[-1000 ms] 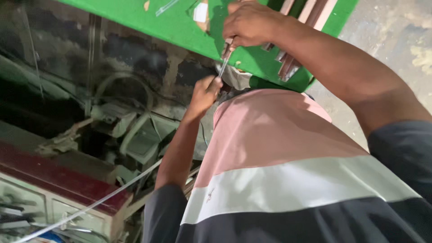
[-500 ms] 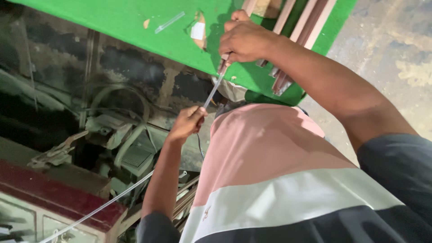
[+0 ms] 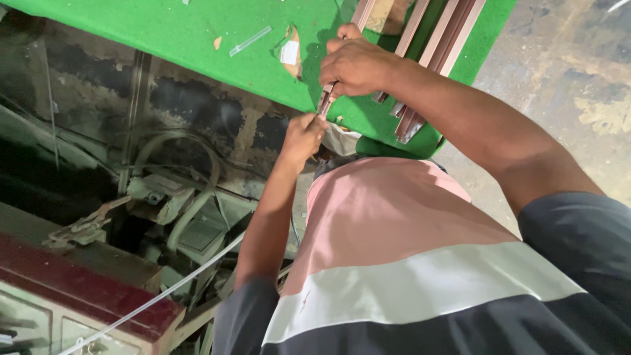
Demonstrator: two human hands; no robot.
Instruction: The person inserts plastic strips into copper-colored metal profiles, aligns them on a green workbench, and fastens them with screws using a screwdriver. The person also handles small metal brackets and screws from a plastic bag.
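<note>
My right hand (image 3: 358, 62) is closed around the near end of a brown metal profile (image 3: 327, 98) that lies on the green-covered table (image 3: 197, 39). Just below it, my left hand (image 3: 303, 135) pinches a thin pale strip right at the profile's end, so the two hands almost touch. A long thin whitish strip (image 3: 158, 297) trails down to the lower left and passes behind my left forearm. Several more brown profiles (image 3: 447, 39) lie side by side on the table, right of my right hand.
The green cover has a torn patch (image 3: 289, 49) and a short clear scrap (image 3: 250, 41) on it. Below the table sit tangled metal parts and hoses (image 3: 177, 197). A maroon-topped cabinet (image 3: 79, 289) stands at lower left. Stained concrete floor (image 3: 565, 79) lies to the right.
My left hand has risen towards my right hand, and the length of strip showing between them has shrunk to almost nothing. My right hand keeps its hold on the profile.
</note>
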